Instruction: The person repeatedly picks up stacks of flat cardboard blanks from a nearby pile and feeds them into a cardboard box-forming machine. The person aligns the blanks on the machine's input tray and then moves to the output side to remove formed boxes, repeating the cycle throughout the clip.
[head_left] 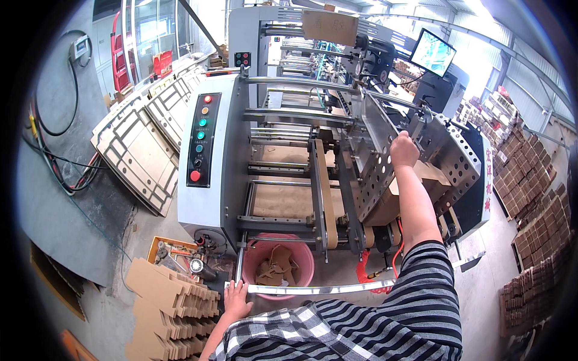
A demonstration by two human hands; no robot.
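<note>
My right hand (404, 150) is closed at the top edge of an upright metal guide plate (376, 129) on the machine, its fingertips partly hidden. Below that forearm, a stack of brown cardboard (385, 203) stands between this plate and a second perforated plate (460, 157). My left hand (236, 299) lies with fingers stretched out over the left end of a shiny metal bar (319, 290), which crosses in front of me. Tan conveyor belts (327, 198) run along the machine bed beyond the bar.
Buttons line a control panel (201, 139) on the machine's left side. A pink bin (307, 265) holds cardboard scraps under the bar. Flat cardboard blanks (153, 301) are stacked near my left arm. Die boards (135, 156) lean farther left; cardboard bundles (524, 174) fill the right side.
</note>
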